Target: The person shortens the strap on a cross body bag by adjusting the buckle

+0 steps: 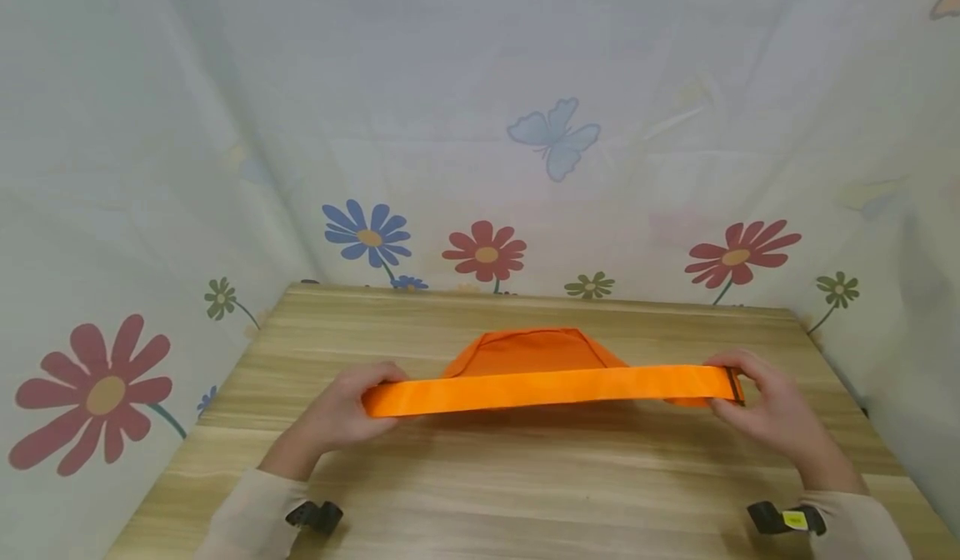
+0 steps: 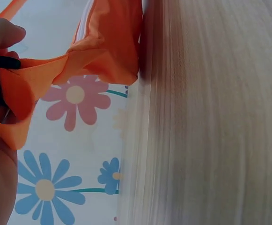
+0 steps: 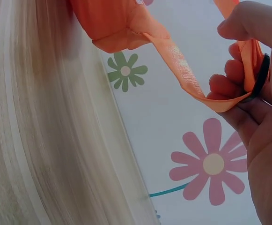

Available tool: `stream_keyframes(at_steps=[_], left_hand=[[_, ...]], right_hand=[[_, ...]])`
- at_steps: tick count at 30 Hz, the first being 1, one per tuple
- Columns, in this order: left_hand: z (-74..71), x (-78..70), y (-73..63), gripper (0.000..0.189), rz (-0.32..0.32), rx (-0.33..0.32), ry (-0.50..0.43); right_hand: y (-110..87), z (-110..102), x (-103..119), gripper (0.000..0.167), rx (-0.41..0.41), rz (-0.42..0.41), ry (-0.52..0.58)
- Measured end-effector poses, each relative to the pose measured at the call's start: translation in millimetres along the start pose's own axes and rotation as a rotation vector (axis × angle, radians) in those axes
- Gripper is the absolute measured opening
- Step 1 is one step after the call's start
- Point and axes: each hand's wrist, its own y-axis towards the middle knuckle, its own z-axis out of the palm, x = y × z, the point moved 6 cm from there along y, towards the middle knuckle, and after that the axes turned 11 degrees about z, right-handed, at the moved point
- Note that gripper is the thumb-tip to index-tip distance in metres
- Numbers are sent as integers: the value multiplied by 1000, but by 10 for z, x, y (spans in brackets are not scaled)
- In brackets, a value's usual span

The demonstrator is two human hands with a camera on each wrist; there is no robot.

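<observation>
An orange fabric bag (image 1: 536,352) sits over the middle of the wooden table, its strap (image 1: 525,387) stretched across in front of it. At the strap's left end my left hand (image 1: 348,410) grips the webbing, and my right hand (image 1: 776,414) holds the other end. The left wrist view shows a black slider buckle (image 2: 5,62) at the left fingers and a white zipper (image 2: 84,21) on the bag. In the right wrist view another black buckle (image 3: 262,77) lies on the strap against the right fingers. The taut strap hides the bag's lower part in the head view.
The wood-grain table (image 1: 525,477) reaches back to a pale curtain (image 1: 420,85) printed with flowers and a butterfly, which also hangs at both sides. Black straps (image 1: 322,517) sit around both wrists over light sleeves (image 1: 251,514).
</observation>
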Motion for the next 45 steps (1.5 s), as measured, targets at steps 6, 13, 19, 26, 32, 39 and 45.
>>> stream_keyframes(at_steps=[6, 13, 19, 26, 32, 39, 45], left_hand=[[-37, 35, -59, 52, -1, -38, -54], [-15, 86, -97, 51, -33, 10, -28], [0, 106, -76, 50, -56, 73, 25], [-16, 129, -84, 53, -78, 132, 82], [-71, 188, -106, 51, -102, 110, 90], [-47, 243, -108, 48, -179, -17, -202], [10, 214, -58, 48, -208, -101, -347]], right_hand=[[-23, -58, -56, 53, -30, 4, -7], [-43, -69, -30, 54, -36, -34, -48], [-49, -73, -16, 59, -39, -61, -59], [-62, -87, 2, 59, -23, -117, -92], [-63, -75, -2, 59, -23, -115, -90], [-45, -28, 52, 60, -22, -94, 95], [-27, 72, 112, 62, -13, -58, 212]])
